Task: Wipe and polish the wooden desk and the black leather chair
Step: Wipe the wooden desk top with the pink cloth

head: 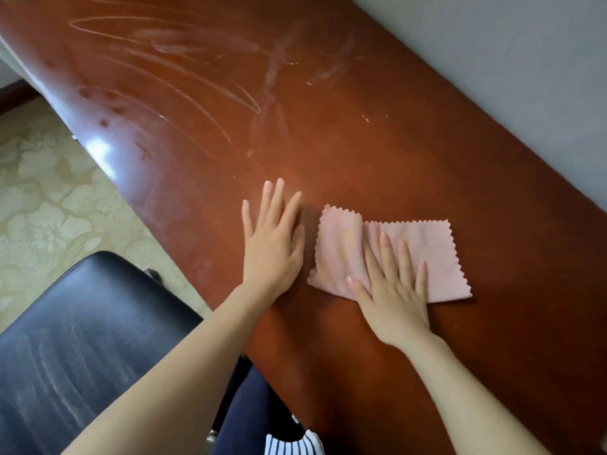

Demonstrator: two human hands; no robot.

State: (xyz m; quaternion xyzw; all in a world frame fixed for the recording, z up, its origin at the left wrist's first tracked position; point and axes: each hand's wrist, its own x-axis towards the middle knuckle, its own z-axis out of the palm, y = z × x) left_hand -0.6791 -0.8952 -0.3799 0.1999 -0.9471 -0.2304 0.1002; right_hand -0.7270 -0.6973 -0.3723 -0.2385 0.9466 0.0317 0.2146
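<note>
Right hand (394, 297) flat on pink cloth (423, 254) — chair (82, 323) cut off — left hand (272, 247) flat on desk (361, 142)

Two hands flat on a reddish wooden worktop (410, 152)

Right hand (395, 297) pressing a pink cloth (427, 251); left hand (272, 247) just beside, on bare wood; black leather chair (85, 326) lower left.

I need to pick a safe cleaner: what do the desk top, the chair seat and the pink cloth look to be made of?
Desk top: reddish-brown wood or veneer under a glossy lacquer; it mirrors light and shows smears. Chair seat: black leather or a look-alike, smooth with a dull sheen and pale streaks. Pink cloth: soft woven fabric, probably microfibre, with zigzag-cut edges.
</note>
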